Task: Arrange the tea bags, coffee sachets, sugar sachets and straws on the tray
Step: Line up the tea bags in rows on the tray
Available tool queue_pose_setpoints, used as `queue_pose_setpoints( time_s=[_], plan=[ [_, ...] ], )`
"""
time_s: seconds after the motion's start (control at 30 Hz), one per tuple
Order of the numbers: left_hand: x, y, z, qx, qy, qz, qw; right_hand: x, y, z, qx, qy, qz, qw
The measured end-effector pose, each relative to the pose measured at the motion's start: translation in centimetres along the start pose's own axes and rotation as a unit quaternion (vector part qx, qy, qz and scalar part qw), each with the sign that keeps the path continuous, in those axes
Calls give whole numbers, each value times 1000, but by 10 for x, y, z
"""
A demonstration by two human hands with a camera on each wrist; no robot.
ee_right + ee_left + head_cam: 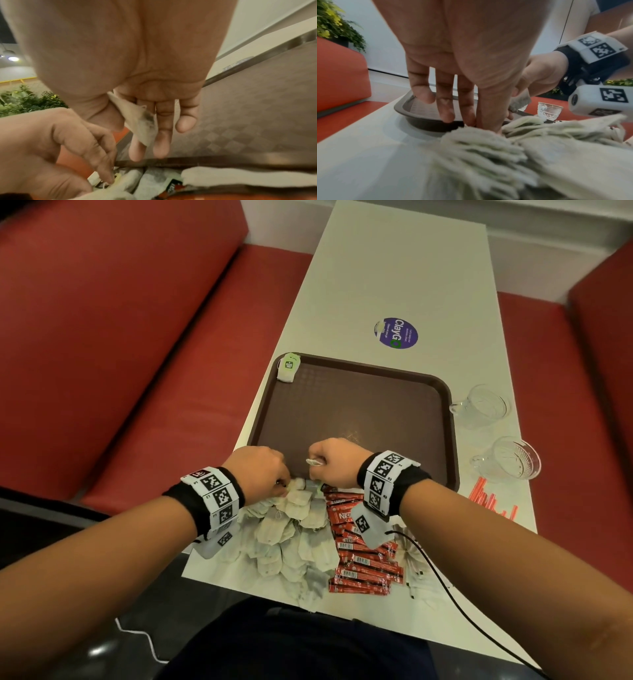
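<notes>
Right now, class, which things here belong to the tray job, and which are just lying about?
Job: tray, tea bags, coffee sachets, sugar sachets, straws.
Lying about: two glass cups, sticker.

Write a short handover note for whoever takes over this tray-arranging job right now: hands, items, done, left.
Right hand pinches one tea bag above the tray.
Left hand picks at the tea bag pile on the table.
Done: one green-tagged tea bag lies in the tray's far left corner.
Left: remaining tea bags, coffee sachets, sugar sachets, straws, all off the tray.
</notes>
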State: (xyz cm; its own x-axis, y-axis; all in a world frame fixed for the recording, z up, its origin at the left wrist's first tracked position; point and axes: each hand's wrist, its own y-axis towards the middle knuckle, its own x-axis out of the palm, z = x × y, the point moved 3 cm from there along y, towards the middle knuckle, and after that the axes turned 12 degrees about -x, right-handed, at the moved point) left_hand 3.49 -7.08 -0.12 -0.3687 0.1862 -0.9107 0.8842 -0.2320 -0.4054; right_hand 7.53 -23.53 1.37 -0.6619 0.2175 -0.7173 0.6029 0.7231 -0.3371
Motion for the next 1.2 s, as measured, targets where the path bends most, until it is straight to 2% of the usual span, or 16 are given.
queue_pose_setpoints(
  time_s=[0.17,0.23,0.37,0.53,0.7,0.9,1.07,1.2],
  plan=[
    [-1,-1,-3,-30,-61,-11,998,1,3,-1,3,14,11,1000],
    [0,-2,-7,-64,-85,-11,994,3,5,-2,2,21,11,1000],
    [7,-3,-11,-169,-52,-31,984,9,12,-5,1,20,-2,1000],
    [6,-3,-7,-203,-56,-39,977,13,19,-10,-8,-6,-13,1000],
    [2,-3,-12,-187,-142,-21,972,11,23,-12,-24,-29,-17,999],
    [-27,-9,-20,-83,-219,61,970,7,27,-14,-61,-26,9,998],
    [-46,-4,-34,-77,-302,118,943,-2,31,-12,-51,14,64,997],
    [-46,3,-43,-75,-408,160,896,-13,34,-9,-55,52,137,988]
  ],
)
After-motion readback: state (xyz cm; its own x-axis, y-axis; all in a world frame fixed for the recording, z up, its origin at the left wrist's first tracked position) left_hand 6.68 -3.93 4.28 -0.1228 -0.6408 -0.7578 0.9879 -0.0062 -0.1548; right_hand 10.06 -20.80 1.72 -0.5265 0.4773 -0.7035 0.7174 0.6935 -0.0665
